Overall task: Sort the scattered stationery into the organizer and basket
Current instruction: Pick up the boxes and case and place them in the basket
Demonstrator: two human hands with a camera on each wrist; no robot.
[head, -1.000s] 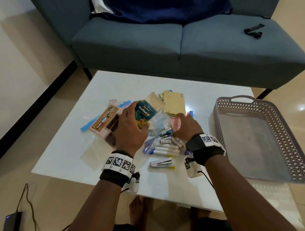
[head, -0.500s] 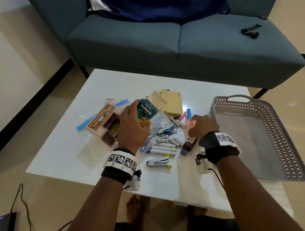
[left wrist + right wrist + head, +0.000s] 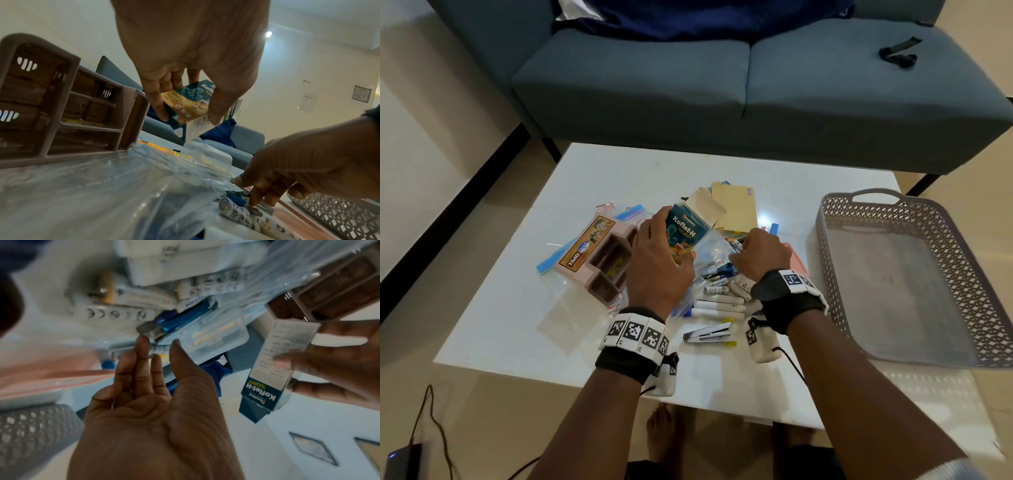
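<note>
Left hand (image 3: 659, 263) grasping box (image 3: 685, 228) above pile; right hand (image 3: 152, 402), fingers loosely extended, reaching toward pens (image 3: 719, 270). Best to pinch one pen firmly, avoiding plastic bags.

In the head view our left hand (image 3: 659, 263) covers the lower part of the Koflet-H box (image 3: 685, 229), and part of the organizer (image 3: 599, 260) behind our wrist. Our right hand (image 3: 762, 255) hides its own fingertips and most of the pink flat item (image 3: 796, 260), so we cannot name that item. The basket (image 3: 835, 240) runs off the right edge. In the right wrist view the markers (image 3: 117, 313) and clear packet (image 3: 216, 332) are smeared by blur, their print unreadable. The left wrist view crops the organizer at the left edge
</note>
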